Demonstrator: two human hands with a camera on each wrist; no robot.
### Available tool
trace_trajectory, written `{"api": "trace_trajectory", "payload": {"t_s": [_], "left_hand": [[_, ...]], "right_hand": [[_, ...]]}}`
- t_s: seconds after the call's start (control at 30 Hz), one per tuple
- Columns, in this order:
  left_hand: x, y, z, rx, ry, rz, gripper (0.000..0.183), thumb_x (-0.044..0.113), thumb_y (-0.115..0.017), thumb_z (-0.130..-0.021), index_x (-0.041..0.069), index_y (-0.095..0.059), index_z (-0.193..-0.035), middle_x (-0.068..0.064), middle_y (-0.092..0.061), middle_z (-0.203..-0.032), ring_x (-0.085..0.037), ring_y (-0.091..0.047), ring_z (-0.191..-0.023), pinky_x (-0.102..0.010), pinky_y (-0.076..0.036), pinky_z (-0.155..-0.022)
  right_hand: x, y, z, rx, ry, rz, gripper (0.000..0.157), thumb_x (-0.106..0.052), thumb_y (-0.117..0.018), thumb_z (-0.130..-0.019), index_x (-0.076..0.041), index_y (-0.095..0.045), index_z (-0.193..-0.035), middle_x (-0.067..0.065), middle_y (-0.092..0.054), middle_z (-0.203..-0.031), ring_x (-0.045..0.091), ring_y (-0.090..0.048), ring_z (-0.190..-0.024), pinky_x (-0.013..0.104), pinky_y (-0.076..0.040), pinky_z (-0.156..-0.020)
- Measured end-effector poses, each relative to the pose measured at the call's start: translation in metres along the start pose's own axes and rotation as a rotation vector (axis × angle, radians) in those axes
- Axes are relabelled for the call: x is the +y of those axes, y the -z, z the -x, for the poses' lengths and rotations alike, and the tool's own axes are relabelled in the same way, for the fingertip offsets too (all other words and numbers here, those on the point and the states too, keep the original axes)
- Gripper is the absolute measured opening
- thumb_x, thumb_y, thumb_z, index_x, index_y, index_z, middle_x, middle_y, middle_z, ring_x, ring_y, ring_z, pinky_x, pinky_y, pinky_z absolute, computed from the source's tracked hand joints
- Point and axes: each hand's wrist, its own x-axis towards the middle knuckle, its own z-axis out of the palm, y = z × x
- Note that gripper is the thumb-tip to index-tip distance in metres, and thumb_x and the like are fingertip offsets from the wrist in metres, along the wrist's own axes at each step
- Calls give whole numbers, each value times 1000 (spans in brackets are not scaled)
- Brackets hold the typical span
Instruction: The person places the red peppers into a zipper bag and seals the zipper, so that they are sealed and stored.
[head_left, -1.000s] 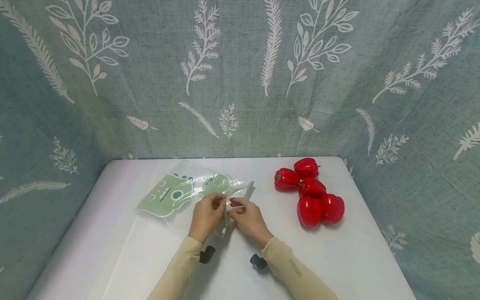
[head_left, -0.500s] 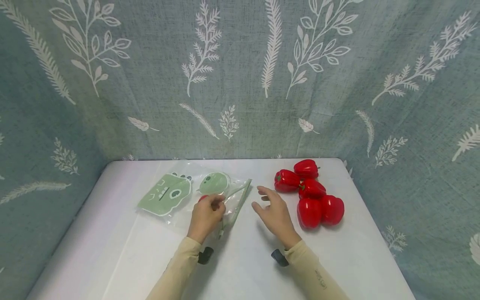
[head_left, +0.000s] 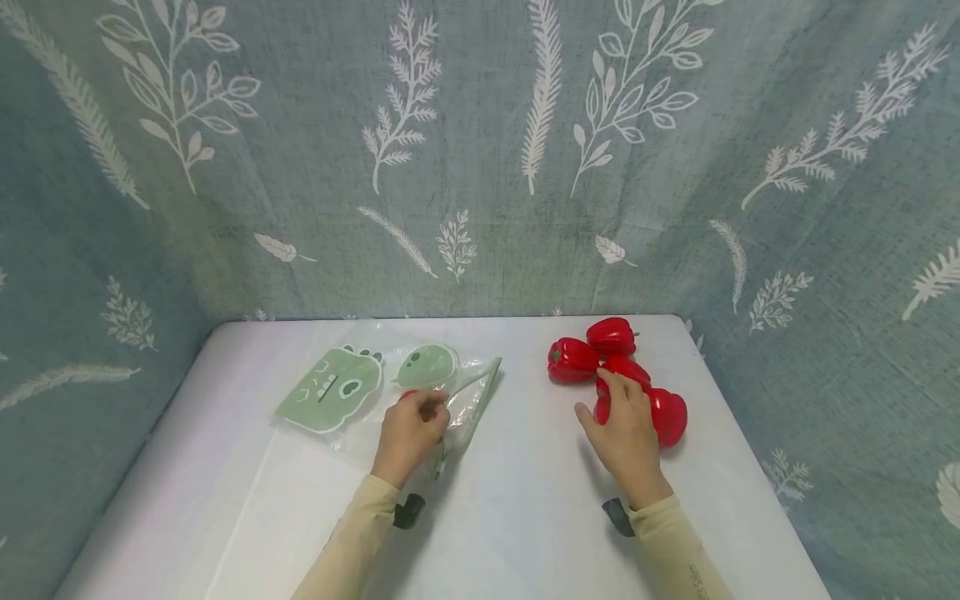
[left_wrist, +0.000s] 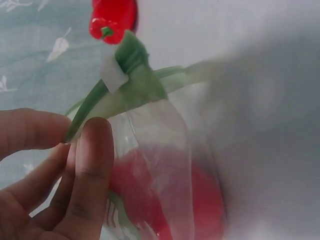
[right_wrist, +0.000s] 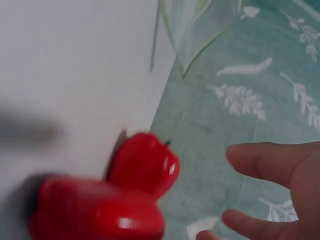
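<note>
My left hand (head_left: 411, 433) pinches the green-edged mouth of a clear zip bag (left_wrist: 145, 85) between thumb and fingertips. The two green strips stand apart, and a white slider (left_wrist: 114, 75) sits on one. Inside the bag, a red bell pepper (left_wrist: 200, 195) shows through the plastic. The bag's printed side carries a green cartoon face (head_left: 333, 389) and a smaller round one (head_left: 427, 365). My right hand (head_left: 630, 429), fingers spread, hovers over a group of red bell peppers (head_left: 670, 417) and partly hides some. In the right wrist view, nothing lies between its thumb and fingers.
Farther back in the pepper group are one pepper (head_left: 572, 361) on the left and another (head_left: 611, 335) behind it. Patterned green-grey cloth (head_left: 480, 275) hangs behind and at both sides of the white table (head_left: 525, 533).
My right hand has left the bag's mouth and moved right to the peppers, its fingers opening out. The left hand keeps its pinch on the bag, nearly unmoved.
</note>
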Motion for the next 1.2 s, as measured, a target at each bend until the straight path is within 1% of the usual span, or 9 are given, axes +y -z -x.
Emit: {"api": "trace_trajectory", "payload": {"t_s": [0.1,0.2,0.3,0.4,0.6,0.7,0.87,1.07,1.2], "left_hand": [[-1,0,0,-3,5,3,22,9,-67,-86,9,-77,-105,0,-71,-86,-15,-64,-79,-35,-54,-75],[-2,0,0,-8,5,1,22,9,-66,-86,9,-77,-105,0,-71,-86,-15,-64,-79,-35,-53,-75],[-3,-1,0,-8,-3,6,22,8,-66,-86,8,-77,-104,1,-70,-85,-15,-64,-79,-35,-54,-75],[-3,-1,1,-7,3,11,21,7,-67,-85,9,-77,-104,1,-70,-85,-15,-64,-80,-35,-54,-76],[-1,0,1,-4,4,4,21,7,-67,-85,9,-77,-104,1,-70,-86,-16,-64,-80,-35,-54,-77],[-1,1,1,-7,15,3,21,8,-67,-86,9,-77,-104,1,-69,-86,-15,-63,-80,-35,-54,-77],[0,1,2,-13,31,9,22,10,-67,-86,10,-77,-106,1,-69,-86,-15,-64,-81,-35,-54,-78],[1,3,0,-14,36,11,22,11,-67,-86,10,-77,-107,1,-70,-87,-15,-63,-81,-35,-53,-77],[1,3,0,-18,39,16,22,11,-68,-87,10,-76,-107,1,-69,-87,-15,-63,-81,-34,-53,-76]], "right_hand": [[7,6,1,8,-36,42,78,-22,-83,-80,-9,-44,-146,20,-42,-143,42,-42,-127,64,-53,-90],[11,8,3,-10,-65,84,80,-20,-84,-77,-5,-43,-145,23,-40,-143,44,-40,-127,66,-51,-91],[15,7,4,-30,-68,130,83,-19,-84,-76,-1,-43,-145,26,-41,-141,47,-39,-127,67,-50,-92],[19,3,4,-35,-62,170,84,-20,-85,-75,1,-42,-145,27,-41,-139,48,-40,-126,66,-50,-92],[25,-4,6,-7,-36,192,84,-17,-88,-72,4,-46,-141,27,-43,-137,47,-40,-124,65,-51,-92],[26,-4,6,-17,-27,183,83,-15,-89,-71,4,-48,-140,27,-42,-137,47,-39,-124,65,-51,-92],[24,-3,7,-53,-36,148,84,-15,-88,-72,-1,-47,-144,26,-39,-141,47,-36,-128,67,-49,-94],[20,-6,9,-61,-12,157,88,-17,-91,-70,-7,-49,-146,24,-42,-142,47,-42,-127,67,-49,-92],[18,-6,9,-90,-16,126,88,-20,-90,-71,-9,-48,-147,23,-42,-143,47,-45,-126,66,-51,-91]]}}
